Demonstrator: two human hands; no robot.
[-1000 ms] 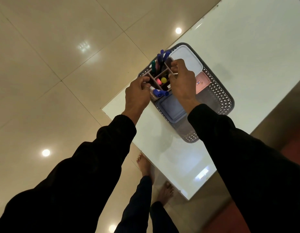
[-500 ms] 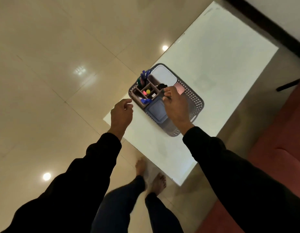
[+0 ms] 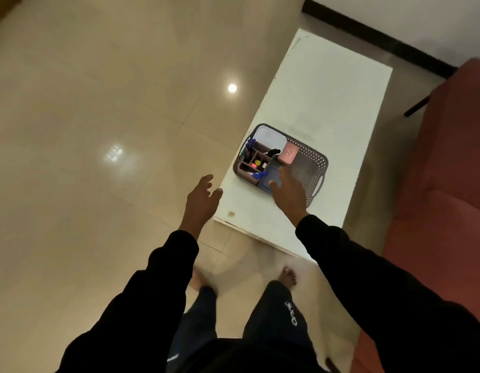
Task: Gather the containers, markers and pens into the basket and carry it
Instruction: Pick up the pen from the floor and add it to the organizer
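On the white table (image 3: 327,103), toward its near end, sat the grey perforated basket (image 3: 313,164), already loaded and, by the look of it, ready to be carried. Both hands hung free above it, fingers spread and holding nothing: the right hand (image 3: 288,191) hovered over the basket's rim at about six o'clock, the left hand (image 3: 202,196) off the table edge at about eight o'clock. To lift well, I judged each hand should take an opposite end, the slot handle (image 3: 320,183) at four o'clock being one, and raise level so the upright pens stay put. Inside, a brown divided organiser (image 3: 251,164) filled the nine o'clock side with blue markers (image 3: 250,143), and a pink case (image 3: 288,154) lay at the centre.
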